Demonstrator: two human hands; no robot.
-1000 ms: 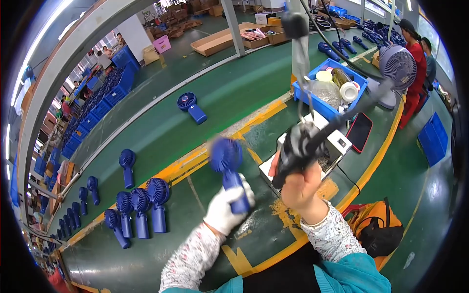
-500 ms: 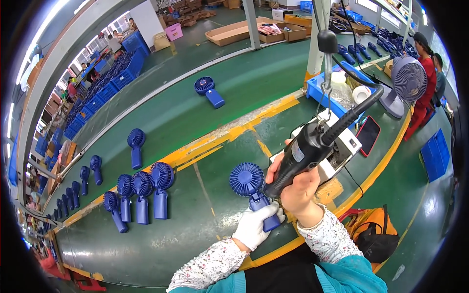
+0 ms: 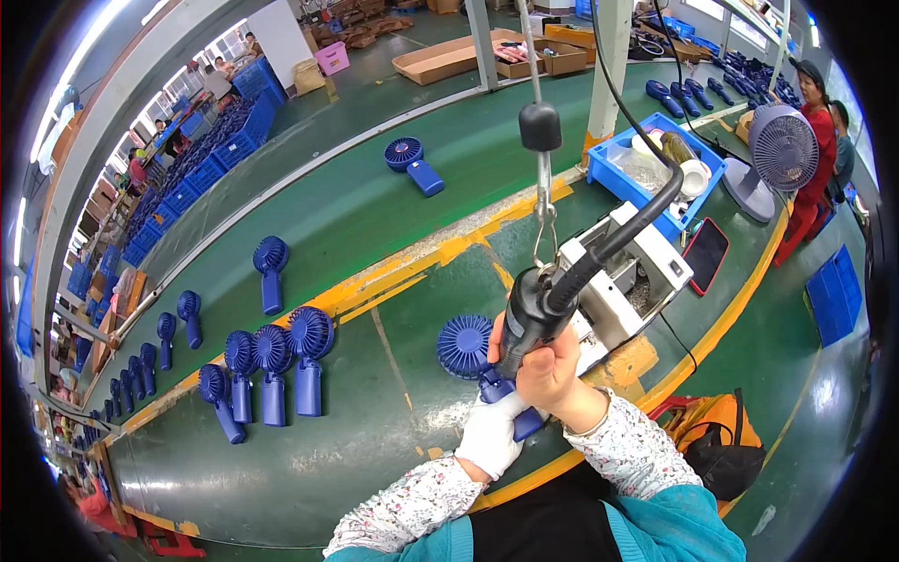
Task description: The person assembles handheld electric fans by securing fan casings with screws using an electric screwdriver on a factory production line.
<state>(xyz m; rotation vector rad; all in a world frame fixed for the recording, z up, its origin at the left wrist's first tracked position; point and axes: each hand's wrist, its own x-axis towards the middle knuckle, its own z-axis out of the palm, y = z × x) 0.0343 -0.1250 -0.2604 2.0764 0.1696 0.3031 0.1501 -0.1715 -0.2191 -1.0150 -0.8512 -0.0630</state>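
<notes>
My left hand, in a white glove, is closed round the handle of a blue handheld fan lying on the green bench. The fan's round grille points away from me, to the upper left. My bare right hand grips a black electric screwdriver, which hangs from a metal hook and has a thick cable. Its lower end is over the joint between the fan's head and handle. The bit is hidden, so contact cannot be made out.
Several blue fans lie together at the left. Beyond a yellow-taped ledge, a green conveyor belt carries more fans. A white metal screw feeder, blue bin, tablet and desk fan stand at the right, near a person in red.
The screwdriver and my right hand have moved left and down, over the held fan, and the tool stands steeper. Fans on the belt have shifted rightward. The person in red has raised their head.
</notes>
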